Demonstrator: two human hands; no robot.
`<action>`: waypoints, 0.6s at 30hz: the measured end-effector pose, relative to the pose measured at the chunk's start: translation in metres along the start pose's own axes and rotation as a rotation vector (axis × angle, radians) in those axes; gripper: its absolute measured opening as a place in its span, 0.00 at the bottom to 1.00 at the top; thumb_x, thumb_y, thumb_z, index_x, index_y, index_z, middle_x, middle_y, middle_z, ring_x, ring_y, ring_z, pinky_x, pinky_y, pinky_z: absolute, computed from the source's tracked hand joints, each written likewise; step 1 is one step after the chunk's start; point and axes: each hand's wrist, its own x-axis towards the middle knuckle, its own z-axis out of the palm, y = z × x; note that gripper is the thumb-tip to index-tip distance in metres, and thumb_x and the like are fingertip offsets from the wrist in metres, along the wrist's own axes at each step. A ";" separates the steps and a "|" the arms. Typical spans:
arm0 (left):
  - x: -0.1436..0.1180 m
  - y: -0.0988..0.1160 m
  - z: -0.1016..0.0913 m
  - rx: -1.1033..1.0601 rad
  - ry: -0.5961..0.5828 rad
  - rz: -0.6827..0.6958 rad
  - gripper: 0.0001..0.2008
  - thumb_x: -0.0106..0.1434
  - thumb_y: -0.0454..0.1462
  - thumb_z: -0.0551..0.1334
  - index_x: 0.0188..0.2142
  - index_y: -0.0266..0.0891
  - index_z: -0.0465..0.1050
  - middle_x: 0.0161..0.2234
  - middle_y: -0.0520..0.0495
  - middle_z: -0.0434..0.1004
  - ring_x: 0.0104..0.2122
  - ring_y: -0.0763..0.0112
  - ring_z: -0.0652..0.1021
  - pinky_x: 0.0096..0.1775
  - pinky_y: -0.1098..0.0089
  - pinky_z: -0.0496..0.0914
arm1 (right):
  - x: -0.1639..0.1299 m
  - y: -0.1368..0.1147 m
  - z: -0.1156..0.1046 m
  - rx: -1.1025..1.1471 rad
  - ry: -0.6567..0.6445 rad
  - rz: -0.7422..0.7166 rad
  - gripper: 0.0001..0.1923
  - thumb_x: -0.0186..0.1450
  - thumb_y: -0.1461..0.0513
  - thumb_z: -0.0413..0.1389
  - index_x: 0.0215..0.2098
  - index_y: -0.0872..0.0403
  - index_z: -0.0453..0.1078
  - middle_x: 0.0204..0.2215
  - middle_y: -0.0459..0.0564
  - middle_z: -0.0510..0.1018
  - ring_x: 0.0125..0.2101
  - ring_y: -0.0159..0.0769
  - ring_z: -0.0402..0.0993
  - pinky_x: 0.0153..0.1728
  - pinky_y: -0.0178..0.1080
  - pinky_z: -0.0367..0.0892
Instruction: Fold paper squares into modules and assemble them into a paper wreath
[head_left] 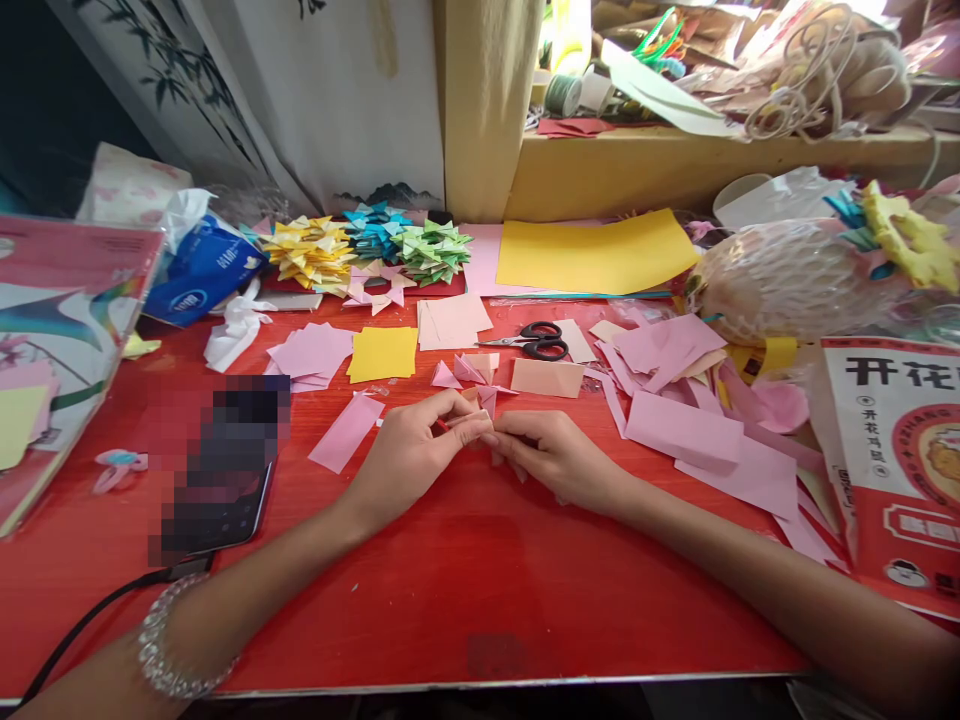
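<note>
Pink paper piece (487,402) sits just above centre frame on the red counter (450,580), pinched between the left hand (416,445) and right hand (551,455), both closed on it mid-fold. Judging by this, pressing the crease firmly comes next.

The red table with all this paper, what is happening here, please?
A person sits at the red table and pinches a small folded pink paper piece between both hands, the left hand and the right hand meeting at their fingertips. Black-handled scissors lie just beyond, among pink paper offcuts. A yellow paper square lies to the left, and piles of folded yellow, blue and green paper shapes sit at the back.
</note>
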 end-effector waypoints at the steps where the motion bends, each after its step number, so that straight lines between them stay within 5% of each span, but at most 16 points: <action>1: 0.000 0.000 0.000 0.006 -0.011 0.014 0.12 0.62 0.45 0.56 0.31 0.39 0.71 0.31 0.51 0.75 0.33 0.70 0.73 0.38 0.72 0.65 | 0.000 0.000 0.000 -0.008 0.002 -0.005 0.16 0.68 0.59 0.45 0.24 0.56 0.63 0.18 0.42 0.65 0.19 0.25 0.59 0.23 0.30 0.55; 18: -0.004 0.003 0.001 0.177 -0.088 0.108 0.14 0.64 0.42 0.53 0.25 0.39 0.67 0.24 0.52 0.69 0.25 0.73 0.68 0.29 0.74 0.60 | 0.001 0.002 0.000 -0.140 -0.145 -0.129 0.14 0.67 0.60 0.47 0.29 0.58 0.69 0.23 0.47 0.70 0.23 0.28 0.61 0.27 0.32 0.57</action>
